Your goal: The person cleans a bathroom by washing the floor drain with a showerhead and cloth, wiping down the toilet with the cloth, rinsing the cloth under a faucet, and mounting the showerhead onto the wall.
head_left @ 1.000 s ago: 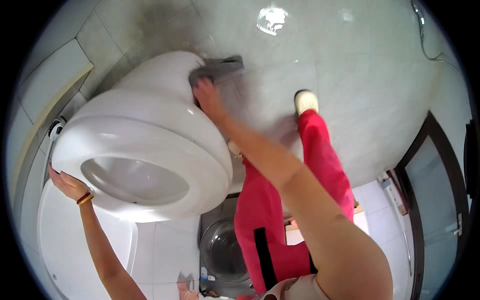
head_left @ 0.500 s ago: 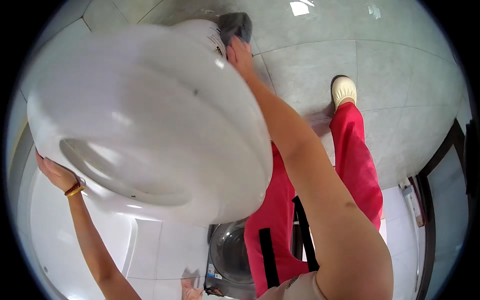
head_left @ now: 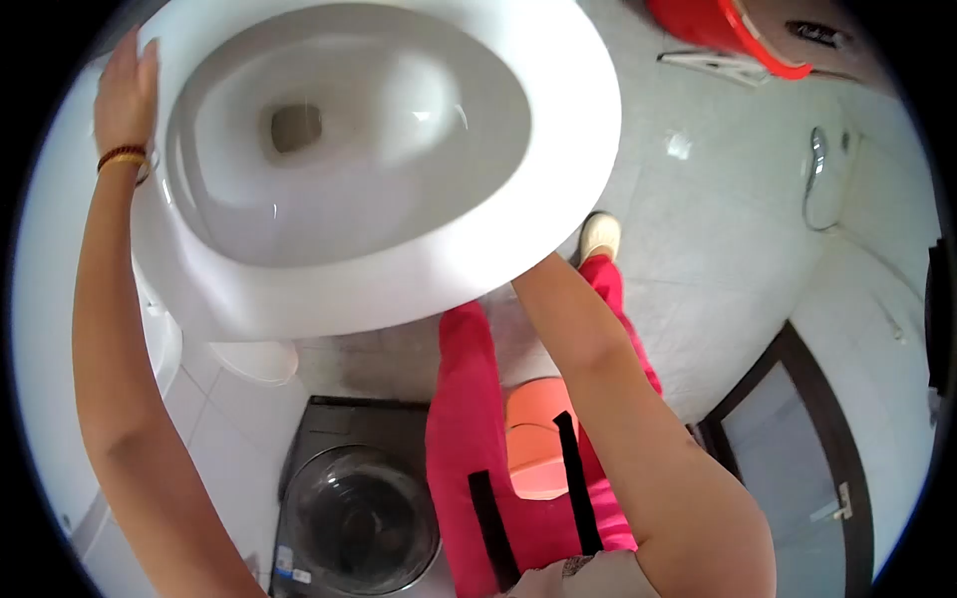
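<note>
A white toilet [head_left: 399, 299] fills the upper left of the head view, its bowl [head_left: 379, 199] uncovered and its drain hole visible inside. My left hand [head_left: 125, 100], with a bracelet at the wrist, rests against the left edge of the toilet with fingers stretched out and holds nothing. My right forearm [head_left: 588, 339] passes under the front rim. The right hand itself is hidden behind the toilet, so anything it holds cannot be seen.
A dark washing machine [head_left: 359, 518] stands at the lower left. Between my legs is an orange stool-like object [head_left: 536, 429]. A red bucket [head_left: 703, 30] is at the upper right, a shower head [head_left: 817, 149] at the right, and a framed door [head_left: 778, 468] at the lower right.
My view has shifted, and the open bowl now shows instead of the white outer surface. My right hand, earlier holding a grey cloth at the base, has gone out of sight.
</note>
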The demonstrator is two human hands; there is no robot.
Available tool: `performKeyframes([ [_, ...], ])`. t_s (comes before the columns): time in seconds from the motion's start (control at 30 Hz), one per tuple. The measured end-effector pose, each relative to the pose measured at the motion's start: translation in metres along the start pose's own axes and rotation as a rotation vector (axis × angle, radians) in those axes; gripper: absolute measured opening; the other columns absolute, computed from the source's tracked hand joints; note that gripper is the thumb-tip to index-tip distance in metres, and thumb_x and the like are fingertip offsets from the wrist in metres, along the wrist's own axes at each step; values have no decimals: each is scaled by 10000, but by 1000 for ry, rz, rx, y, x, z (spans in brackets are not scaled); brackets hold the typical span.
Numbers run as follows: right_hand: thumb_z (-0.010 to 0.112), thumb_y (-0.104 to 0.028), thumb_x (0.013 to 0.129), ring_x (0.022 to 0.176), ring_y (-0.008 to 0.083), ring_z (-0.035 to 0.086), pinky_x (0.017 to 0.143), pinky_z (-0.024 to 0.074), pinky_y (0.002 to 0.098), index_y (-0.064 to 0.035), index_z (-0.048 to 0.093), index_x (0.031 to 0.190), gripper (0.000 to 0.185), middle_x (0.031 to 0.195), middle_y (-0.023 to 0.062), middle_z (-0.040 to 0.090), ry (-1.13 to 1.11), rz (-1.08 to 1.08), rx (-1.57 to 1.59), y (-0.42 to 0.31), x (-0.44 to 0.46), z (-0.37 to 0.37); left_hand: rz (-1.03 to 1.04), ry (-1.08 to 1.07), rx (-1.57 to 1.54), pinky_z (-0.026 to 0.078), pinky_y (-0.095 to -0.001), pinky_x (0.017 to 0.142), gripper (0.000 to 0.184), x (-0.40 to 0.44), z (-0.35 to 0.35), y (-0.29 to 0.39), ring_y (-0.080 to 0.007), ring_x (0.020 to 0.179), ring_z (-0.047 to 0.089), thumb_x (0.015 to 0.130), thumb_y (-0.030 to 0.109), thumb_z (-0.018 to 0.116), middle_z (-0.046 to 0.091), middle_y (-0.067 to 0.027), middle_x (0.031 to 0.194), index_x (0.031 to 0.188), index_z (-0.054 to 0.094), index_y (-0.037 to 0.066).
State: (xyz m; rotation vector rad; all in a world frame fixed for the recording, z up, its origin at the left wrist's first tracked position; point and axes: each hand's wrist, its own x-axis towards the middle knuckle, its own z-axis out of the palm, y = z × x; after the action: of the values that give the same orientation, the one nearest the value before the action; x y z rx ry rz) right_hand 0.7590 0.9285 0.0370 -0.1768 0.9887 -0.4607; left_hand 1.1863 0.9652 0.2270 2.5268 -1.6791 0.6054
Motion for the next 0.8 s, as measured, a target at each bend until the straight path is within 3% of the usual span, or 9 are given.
performKeyframes([
  [0.1, 440, -239, 867, 1074, 295, 464, 917, 352, 416, -16, 472, 1140, 354, 1176, 159, 499, -66, 84, 114, -30, -38, 25, -9, 10, -129, 329, -349, 974, 445, 2, 3, -7, -256, 1151, 442, 894, 334, 412, 487, -144, 1220, 1217, 463, 32],
  [0.13, 441, -242, 868, 1074, 291, 465, 917, 353, 415, -18, 472, 1141, 355, 1177, 156, 499, -73, 104, 125, -39, -49, 29, -167, -197, -234, 272, -514, 986, 581, 1, -31, 22, -435, 1206, 281, 833, 365, 487, 290, -291, 1300, 1243, 336, -18],
  [0.23, 442, -248, 870, 1075, 282, 468, 917, 357, 413, -23, 472, 1143, 355, 1182, 146, 500, -84, 171, 124, -44, -81, 41, -473, -239, -730, 233, -459, 1056, 559, -24, -105, 51, -369, 1256, 222, 853, 159, 516, 177, -256, 1359, 1285, 252, -76],
  [0.3, 446, -270, 871, 1079, 255, 469, 922, 365, 405, -40, 464, 1157, 367, 1184, 119, 499, -93, 245, 139, -32, -90, 44, -518, 132, -540, 387, -308, 907, 343, -77, -127, 63, -221, 1062, 512, 875, 247, 485, 546, -104, 1148, 1148, 525, 43],
  [0.37, 451, -291, 873, 1083, 229, 470, 926, 372, 397, -57, 456, 1172, 380, 1187, 92, 497, -94, 319, 140, -19, -105, 49, -952, 341, -958, 407, -249, 875, 211, -118, -177, 110, -151, 959, 550, 863, 56, 504, 567, -96, 1084, 1052, 561, -20],
  [0.57, 458, -231, 861, 1082, 242, 466, 935, 369, 399, -44, 433, 1187, 376, 1170, 92, 496, -166, 529, -173, 14, -160, 93, -1438, 208, -1184, 345, -286, 926, 266, -275, -193, 245, -174, 1056, 459, 908, 93, 416, 480, -116, 1163, 1134, 484, -27],
  [0.63, 418, -110, 856, 1158, 233, 398, 969, 326, 361, -31, 371, 1246, 401, 1231, 100, 448, -256, 609, -543, 15, -183, 118, -1958, 400, -2012, 357, -293, 939, 539, -296, -171, 287, -183, 1131, 425, 926, 413, 343, 390, -105, 1284, 1322, 298, 50],
  [0.67, 444, -62, 824, 1147, 241, 417, 950, 340, 329, -17, 390, 1231, 413, 1239, 115, 446, -482, 492, -1076, 7, -193, 131, -2084, 514, -2188, 347, -281, 945, 514, -283, -177, 290, -157, 1121, 425, 930, 408, 338, 419, -74, 1251, 1320, 311, 74],
  [0.8, 529, -170, 790, 1032, 401, 462, 883, 379, 422, -3, 434, 1172, 427, 1178, 256, 437, -1234, -30, -2107, 10, -193, 153, -1735, 641, -2538, 399, -268, 889, 460, -306, -154, 300, -126, 1029, 494, 926, 349, 385, 506, -40, 1145, 1293, 340, 75],
])
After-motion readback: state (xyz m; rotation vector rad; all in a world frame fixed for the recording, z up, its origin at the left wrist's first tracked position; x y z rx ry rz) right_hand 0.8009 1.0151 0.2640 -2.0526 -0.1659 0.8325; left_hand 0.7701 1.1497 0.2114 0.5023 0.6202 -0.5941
